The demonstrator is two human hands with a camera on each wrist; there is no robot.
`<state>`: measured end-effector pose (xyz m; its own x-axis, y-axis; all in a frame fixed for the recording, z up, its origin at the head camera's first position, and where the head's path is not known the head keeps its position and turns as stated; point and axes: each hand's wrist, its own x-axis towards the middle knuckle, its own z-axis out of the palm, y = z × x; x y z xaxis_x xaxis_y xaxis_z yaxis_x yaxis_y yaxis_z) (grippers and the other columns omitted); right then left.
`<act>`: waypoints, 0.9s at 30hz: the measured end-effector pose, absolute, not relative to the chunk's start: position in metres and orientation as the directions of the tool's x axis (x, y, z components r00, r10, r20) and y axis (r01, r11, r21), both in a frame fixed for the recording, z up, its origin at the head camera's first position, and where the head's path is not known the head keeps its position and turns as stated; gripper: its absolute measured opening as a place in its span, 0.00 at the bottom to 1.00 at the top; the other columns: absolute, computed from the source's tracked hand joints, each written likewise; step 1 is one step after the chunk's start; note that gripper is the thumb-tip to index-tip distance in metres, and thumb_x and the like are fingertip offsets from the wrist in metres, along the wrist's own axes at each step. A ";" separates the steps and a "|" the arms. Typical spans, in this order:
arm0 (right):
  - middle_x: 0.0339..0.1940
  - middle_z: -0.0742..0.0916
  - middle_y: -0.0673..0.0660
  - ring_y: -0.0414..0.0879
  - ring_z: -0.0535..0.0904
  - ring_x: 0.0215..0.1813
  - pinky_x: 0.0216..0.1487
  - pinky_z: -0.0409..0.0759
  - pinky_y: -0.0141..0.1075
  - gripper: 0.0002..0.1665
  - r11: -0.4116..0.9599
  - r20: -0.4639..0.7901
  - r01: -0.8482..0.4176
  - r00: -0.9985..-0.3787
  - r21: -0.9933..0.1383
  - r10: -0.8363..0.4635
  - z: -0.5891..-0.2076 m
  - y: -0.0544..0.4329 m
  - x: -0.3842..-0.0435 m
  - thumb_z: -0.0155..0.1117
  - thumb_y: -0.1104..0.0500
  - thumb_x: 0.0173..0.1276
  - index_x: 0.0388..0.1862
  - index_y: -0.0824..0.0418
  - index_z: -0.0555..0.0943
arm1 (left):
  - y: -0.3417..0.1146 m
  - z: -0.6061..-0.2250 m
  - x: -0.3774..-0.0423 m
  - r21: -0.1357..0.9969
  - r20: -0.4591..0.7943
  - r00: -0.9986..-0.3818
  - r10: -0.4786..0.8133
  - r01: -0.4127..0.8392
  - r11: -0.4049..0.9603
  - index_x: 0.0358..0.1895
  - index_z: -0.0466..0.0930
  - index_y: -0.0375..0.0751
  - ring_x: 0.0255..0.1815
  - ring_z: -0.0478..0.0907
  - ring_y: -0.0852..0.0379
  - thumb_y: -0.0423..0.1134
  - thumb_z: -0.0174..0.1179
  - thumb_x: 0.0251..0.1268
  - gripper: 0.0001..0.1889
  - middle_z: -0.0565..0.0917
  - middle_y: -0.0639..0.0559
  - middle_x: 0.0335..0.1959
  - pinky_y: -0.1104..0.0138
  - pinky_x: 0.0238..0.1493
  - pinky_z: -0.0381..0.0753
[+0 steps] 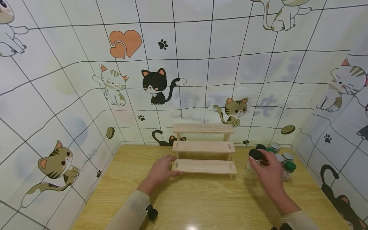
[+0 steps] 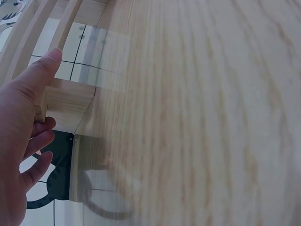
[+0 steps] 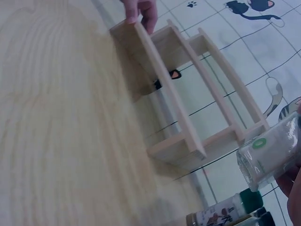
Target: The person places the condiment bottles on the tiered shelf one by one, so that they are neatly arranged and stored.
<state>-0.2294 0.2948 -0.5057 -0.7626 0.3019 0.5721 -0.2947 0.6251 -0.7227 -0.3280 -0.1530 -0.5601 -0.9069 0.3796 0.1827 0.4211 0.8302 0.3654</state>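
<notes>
A three-step wooden rack (image 1: 204, 146) stands against the back wall. My left hand (image 1: 161, 169) grips the left end of its lowest step; in the left wrist view the thumb (image 2: 47, 63) lies over the board's edge and the fingers curl behind it. To the right of the rack, my right hand (image 1: 270, 174) holds a clear spice jar with a black lid (image 1: 255, 154) between thumb and fingers. The right wrist view shows this jar (image 3: 270, 150) with pale contents and a green mark, seemingly raised off the table.
Several more spice jars cluster behind and beside my right hand, among them a green-lidded jar (image 1: 289, 169) and a silver-lidded one (image 1: 288, 156). The wood-grain table (image 1: 201, 201) meets walls covered with a cat-print sheet (image 1: 192, 70).
</notes>
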 end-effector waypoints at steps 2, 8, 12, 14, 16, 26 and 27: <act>0.51 0.84 0.56 0.25 0.77 0.48 0.49 0.74 0.14 0.25 0.619 0.570 -0.302 -0.768 -0.725 0.292 -0.500 0.293 -0.234 0.81 0.62 0.73 0.67 0.63 0.86 | -0.153 -0.561 -0.329 0.366 0.183 -0.908 0.377 0.419 0.831 0.71 0.83 0.44 0.71 0.79 0.45 0.72 0.77 0.59 0.45 0.84 0.49 0.68 0.48 0.72 0.80; 0.50 0.83 0.54 0.29 0.79 0.47 0.47 0.75 0.17 0.24 0.594 0.550 -0.314 -0.791 -0.741 0.268 -0.483 0.288 -0.245 0.79 0.59 0.76 0.68 0.60 0.87 | -0.154 -0.562 -0.330 0.371 0.191 -0.905 0.381 0.426 0.825 0.71 0.83 0.43 0.71 0.80 0.45 0.72 0.78 0.59 0.45 0.84 0.49 0.68 0.47 0.71 0.80; 0.50 0.83 0.56 0.31 0.78 0.47 0.48 0.75 0.16 0.25 0.569 0.534 -0.323 -0.808 -0.756 0.251 -0.473 0.283 -0.253 0.78 0.56 0.78 0.70 0.59 0.86 | -0.154 -0.562 -0.329 0.367 0.190 -0.903 0.384 0.428 0.826 0.71 0.83 0.43 0.70 0.80 0.45 0.71 0.78 0.59 0.45 0.84 0.49 0.68 0.47 0.71 0.81; 0.51 0.82 0.55 0.31 0.79 0.49 0.49 0.76 0.17 0.26 0.555 0.522 -0.326 -0.819 -0.765 0.238 -0.469 0.281 -0.257 0.77 0.54 0.79 0.72 0.58 0.86 | -0.154 -0.562 -0.330 0.365 0.190 -0.903 0.385 0.429 0.826 0.72 0.82 0.43 0.70 0.80 0.45 0.72 0.77 0.59 0.46 0.84 0.49 0.68 0.47 0.71 0.81; 0.52 0.82 0.55 0.32 0.80 0.50 0.50 0.77 0.17 0.27 0.540 0.514 -0.335 -0.829 -0.772 0.221 -0.464 0.279 -0.261 0.76 0.52 0.80 0.73 0.56 0.85 | -0.154 -0.562 -0.330 0.368 0.189 -0.904 0.382 0.426 0.827 0.72 0.82 0.43 0.70 0.81 0.45 0.72 0.77 0.59 0.46 0.84 0.49 0.68 0.48 0.70 0.81; 0.54 0.80 0.57 0.34 0.78 0.51 0.54 0.77 0.17 0.30 0.450 0.488 -0.358 -0.846 -0.818 0.214 -0.447 0.261 -0.278 0.77 0.56 0.79 0.76 0.60 0.83 | -0.153 -0.559 -0.325 0.398 0.185 -0.906 0.380 0.423 0.814 0.72 0.82 0.43 0.70 0.81 0.45 0.70 0.78 0.60 0.45 0.84 0.49 0.68 0.46 0.70 0.81; 0.54 0.80 0.57 0.34 0.78 0.51 0.54 0.77 0.17 0.30 0.448 0.485 -0.355 -0.848 -0.820 0.216 -0.446 0.260 -0.280 0.77 0.55 0.79 0.76 0.60 0.83 | -0.153 -0.560 -0.325 0.396 0.188 -0.905 0.383 0.426 0.813 0.72 0.82 0.43 0.70 0.81 0.45 0.70 0.78 0.60 0.45 0.84 0.49 0.68 0.47 0.70 0.81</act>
